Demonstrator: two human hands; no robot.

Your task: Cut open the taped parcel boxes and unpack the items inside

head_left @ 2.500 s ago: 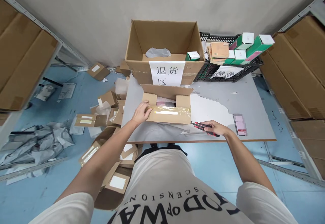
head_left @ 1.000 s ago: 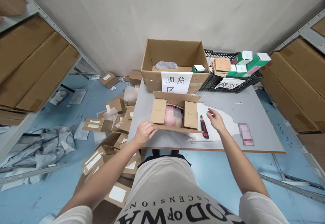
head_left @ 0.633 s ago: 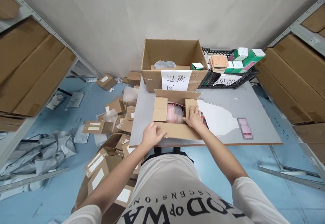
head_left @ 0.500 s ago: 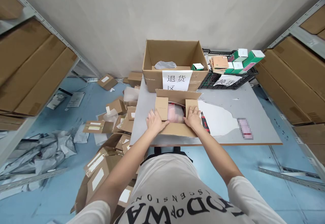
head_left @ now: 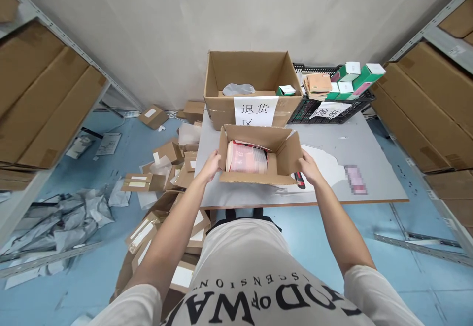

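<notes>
Hands work at opposite ends of a small open carton (head_left: 258, 156) standing on the grey table (head_left: 332, 188), close to its near edge. The left hand (head_left: 211, 164) presses the left side flap outward and down, fingers spread against the cardboard; the right hand (head_left: 308, 166) does likewise with the right side flap, fingers wrapped over its edge. Neither hand pinches anything loose. Inside lies a pink wrapped packet (head_left: 247, 158), fully exposed, with a red edge showing at its far side.

A red-handled utility knife (head_left: 299, 180) lies on the table just beside the carton's right corner, directly under the right wrist. A larger labelled box (head_left: 251, 82) stands behind, a black crate of small green boxes (head_left: 340, 94) to its right. Discarded cartons (head_left: 162, 168) litter the floor on the left.

Assessment: both flaps should be held evenly so the carton does not skew toward the table edge, and the right wrist kept off the knife.
</notes>
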